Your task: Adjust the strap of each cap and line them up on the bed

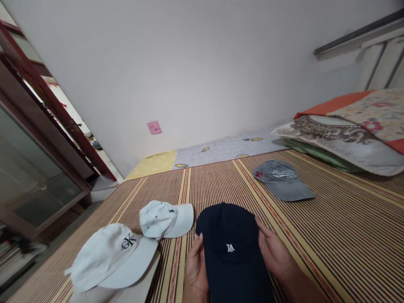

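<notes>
Navy cap is btwn both hands, brim toward the wearer, well in from the striped mat's far edge. L hand grips its L side, thumb on the edge; R hand holds the R side, some fingers hidden. Front reads "LA" in white. Lg white cap, nr mat's L edge, shows dark "GK" letters, approx.; sm. white cap just beyond has a dark emblem, too sm. to tell. Grey cap, twd mat's far edge, reads "Always" w/ a smaller line, illegible.
</notes>
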`<state>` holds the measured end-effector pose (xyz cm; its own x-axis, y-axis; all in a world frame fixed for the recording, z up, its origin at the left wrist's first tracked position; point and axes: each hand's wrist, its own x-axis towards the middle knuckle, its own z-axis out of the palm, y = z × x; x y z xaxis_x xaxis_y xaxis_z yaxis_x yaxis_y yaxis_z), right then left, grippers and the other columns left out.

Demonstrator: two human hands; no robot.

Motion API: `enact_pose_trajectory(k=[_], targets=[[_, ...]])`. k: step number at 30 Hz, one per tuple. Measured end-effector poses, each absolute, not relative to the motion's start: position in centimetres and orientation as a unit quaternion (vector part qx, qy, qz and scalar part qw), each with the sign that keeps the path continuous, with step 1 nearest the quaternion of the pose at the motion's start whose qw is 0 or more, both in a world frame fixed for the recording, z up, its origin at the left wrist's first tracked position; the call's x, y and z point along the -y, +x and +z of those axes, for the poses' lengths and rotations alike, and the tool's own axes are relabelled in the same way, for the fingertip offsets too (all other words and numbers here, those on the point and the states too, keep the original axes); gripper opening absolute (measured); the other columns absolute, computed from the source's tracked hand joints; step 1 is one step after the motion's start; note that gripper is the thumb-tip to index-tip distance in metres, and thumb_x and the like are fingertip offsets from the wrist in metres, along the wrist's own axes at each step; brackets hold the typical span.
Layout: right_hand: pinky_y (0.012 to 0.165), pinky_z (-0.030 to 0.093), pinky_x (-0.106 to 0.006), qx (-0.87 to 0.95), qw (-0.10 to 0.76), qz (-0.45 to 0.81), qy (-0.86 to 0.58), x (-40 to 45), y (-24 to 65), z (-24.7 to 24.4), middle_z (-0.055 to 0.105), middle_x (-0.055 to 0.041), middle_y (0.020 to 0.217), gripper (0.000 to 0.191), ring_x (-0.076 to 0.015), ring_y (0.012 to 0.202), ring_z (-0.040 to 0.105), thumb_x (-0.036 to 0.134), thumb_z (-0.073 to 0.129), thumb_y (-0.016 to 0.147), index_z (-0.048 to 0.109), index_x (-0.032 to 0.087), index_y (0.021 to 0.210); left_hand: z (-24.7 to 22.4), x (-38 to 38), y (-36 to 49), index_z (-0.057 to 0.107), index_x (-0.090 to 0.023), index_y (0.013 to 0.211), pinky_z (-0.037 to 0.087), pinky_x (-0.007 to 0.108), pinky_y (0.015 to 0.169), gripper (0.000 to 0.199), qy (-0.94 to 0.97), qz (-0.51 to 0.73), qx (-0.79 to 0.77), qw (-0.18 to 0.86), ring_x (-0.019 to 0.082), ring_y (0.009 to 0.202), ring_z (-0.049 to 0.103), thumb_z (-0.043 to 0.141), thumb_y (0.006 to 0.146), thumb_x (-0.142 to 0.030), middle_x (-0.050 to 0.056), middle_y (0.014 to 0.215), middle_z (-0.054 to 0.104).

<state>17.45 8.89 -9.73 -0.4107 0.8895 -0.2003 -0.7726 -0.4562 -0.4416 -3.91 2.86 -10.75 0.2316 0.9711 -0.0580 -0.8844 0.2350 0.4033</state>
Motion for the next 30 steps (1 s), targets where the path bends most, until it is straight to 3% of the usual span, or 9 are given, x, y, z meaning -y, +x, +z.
enact_pose_trajectory(k=[5,8,12,16,20,25,30], targets=[[0.123,0.036,-0.051,0.18,0.49,0.831,-0.191,-8.6,17.6,-8.6,0.075,-0.0105,0.13,0.05,-0.0307,0.139,0.056,0.049,0.073,0.086,0.073,0.023,0.128,-10.8,-2.7,-3.7,0.084,-0.023,0.098,0.038,0.042,0.122,0.031,0.142,0.619,-0.187,0.749,0.021,0.107,0.075,0.055,0.097,-0.011,0.002,0.107,0.081],[0.124,0.032,-0.055,0.167,0.474,0.844,-0.188,-8.3,17.8,-8.2,0.075,-0.0119,0.129,0.048,-0.0323,0.141,0.054,0.052,0.072,0.086,0.076,0.021,0.121,-10.5,-2.3,-3.6,0.084,-0.021,0.101,0.035,0.04,0.124,0.032,0.161,0.61,-0.178,0.755,0.021,0.112,0.073,0.053,0.096,-0.012,0.003,0.11,0.08],[0.124,0.029,-0.058,0.161,0.461,0.854,-0.18,-7.6,18.4,-9.0,0.075,-0.0128,0.127,0.047,-0.0343,0.143,0.051,0.059,0.076,0.079,0.08,0.022,0.109,-10.1,-1.7,-3.4,0.08,-0.021,0.115,0.028,0.038,0.127,0.034,0.205,0.595,-0.147,0.763,0.022,0.126,0.066,0.05,0.101,-0.025,0.003,0.124,0.075],[0.124,0.03,-0.054,0.177,0.41,0.877,-0.175,-6.8,18.6,-9.6,0.079,-0.014,0.117,0.04,-0.0345,0.14,0.054,0.05,0.087,0.071,0.082,0.019,0.096,-10.4,-1.3,-3.3,0.077,-0.021,0.123,0.029,0.042,0.126,0.04,0.245,0.577,-0.154,0.764,0.024,0.129,0.064,0.044,0.105,-0.035,0.005,0.126,0.075],[0.124,0.031,-0.048,0.193,0.382,0.893,-0.138,-6.6,18.4,-8.3,0.078,-0.0127,0.122,0.043,-0.0304,0.141,0.054,0.051,0.081,0.078,0.08,0.017,0.104,-10.5,-1.3,-3.4,0.075,-0.025,0.127,0.025,0.045,0.127,0.043,0.243,0.581,-0.165,0.759,0.026,0.134,0.06,0.042,0.105,-0.042,0.004,0.131,0.073],[0.122,0.034,-0.053,0.205,0.334,0.912,-0.119,-6.5,17.7,-6.7,0.076,-0.0131,0.127,0.054,-0.0325,0.144,0.05,0.065,0.069,0.083,0.079,0.018,0.107,-10.1,-1.2,-2.8,0.069,-0.028,0.136,0.017,0.054,0.128,0.07,0.217,0.605,-0.169,0.747,0.033,0.147,0.044,0.04,0.094,-0.077,0.009,0.138,0.069],[0.122,0.032,-0.052,0.214,0.317,0.918,-0.107,-6.4,17.2,-6.8,0.075,-0.0156,0.128,0.055,-0.032,0.145,0.048,0.067,0.067,0.084,0.079,0.018,0.105,-10.7,-1.2,-2.9,0.063,-0.027,0.143,0.016,0.055,0.128,0.067,0.213,0.579,-0.188,0.764,0.033,0.148,0.043,0.041,0.097,-0.07,0.01,0.139,0.068]])
